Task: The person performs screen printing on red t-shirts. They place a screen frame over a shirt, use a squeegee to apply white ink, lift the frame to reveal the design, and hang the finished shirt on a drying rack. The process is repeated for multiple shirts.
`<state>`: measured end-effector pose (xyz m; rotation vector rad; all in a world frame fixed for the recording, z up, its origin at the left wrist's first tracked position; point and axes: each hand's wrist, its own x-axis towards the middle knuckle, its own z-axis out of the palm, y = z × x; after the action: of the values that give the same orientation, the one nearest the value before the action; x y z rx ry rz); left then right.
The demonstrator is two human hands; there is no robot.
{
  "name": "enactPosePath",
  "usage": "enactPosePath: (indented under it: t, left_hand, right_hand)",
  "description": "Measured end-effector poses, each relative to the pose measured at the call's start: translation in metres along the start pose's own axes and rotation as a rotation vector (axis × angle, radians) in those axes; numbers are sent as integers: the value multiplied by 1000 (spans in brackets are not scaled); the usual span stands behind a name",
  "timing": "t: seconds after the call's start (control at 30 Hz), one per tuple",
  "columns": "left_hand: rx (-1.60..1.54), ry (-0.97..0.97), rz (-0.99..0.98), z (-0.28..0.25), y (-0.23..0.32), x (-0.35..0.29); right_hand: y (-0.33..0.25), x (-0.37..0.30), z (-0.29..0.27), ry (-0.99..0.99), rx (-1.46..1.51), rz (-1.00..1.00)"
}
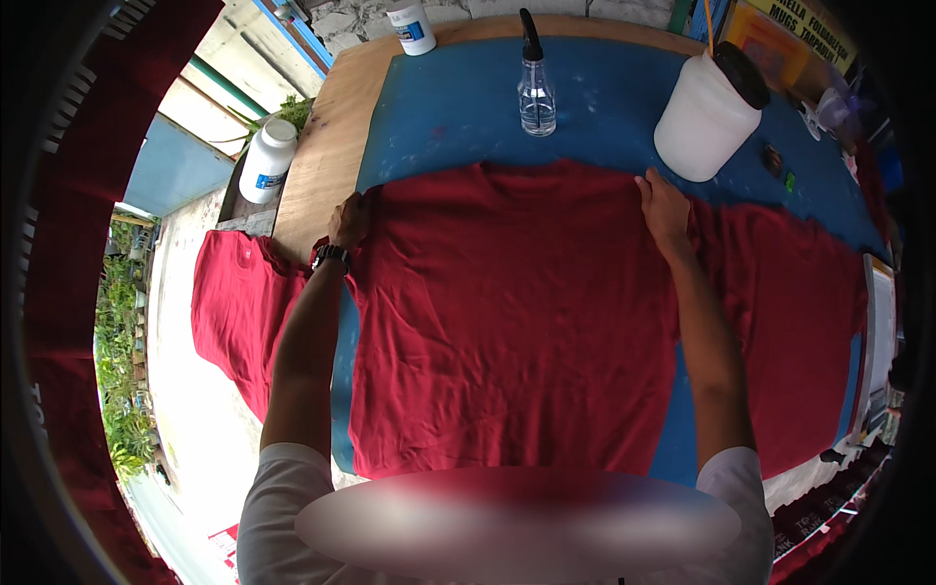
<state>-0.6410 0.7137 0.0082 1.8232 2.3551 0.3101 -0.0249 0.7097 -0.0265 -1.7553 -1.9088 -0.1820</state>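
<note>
A dark red T-shirt [517,322] lies spread on the blue table covering, its neckline toward the far side and its hem toward me. Wearing a dark watch, my left hand [348,222] is closed on the cloth at the shirt's left shoulder. Over at the right shoulder, my right hand [666,208] pinches the fabric, its fingertips partly hidden. Soft wrinkles run across the lower half of the shirt. Beside it on the right lies a second red shirt [790,322], close to my right forearm.
Beyond the neckline stands a clear spray bottle [537,102]. A big white jar with a black lid [704,122] is at the far right. White bottles [268,161] stand along the wooden edge at left and far back. Another red shirt [239,302] lies left of the table.
</note>
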Motion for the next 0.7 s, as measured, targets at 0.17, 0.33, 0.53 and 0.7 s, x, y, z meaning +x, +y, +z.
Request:
enactPosePath:
  t: [0.17,0.33,0.53,0.7]
  left_hand:
    - [204,53,91,-20,24,-27]
    - [34,390,344,-32,6,-157]
    - [-277,16,-106,-31,-73,-423]
    - [-443,-43,-231,-27,-103,-502]
  right_hand:
    - [-28,-6,-32,48,26,22]
    - [-63,-131,-131,41,181,-10]
    - [-132,-390,-263,-287,142,647]
    - [-153,-466,-283,-335,250,795]
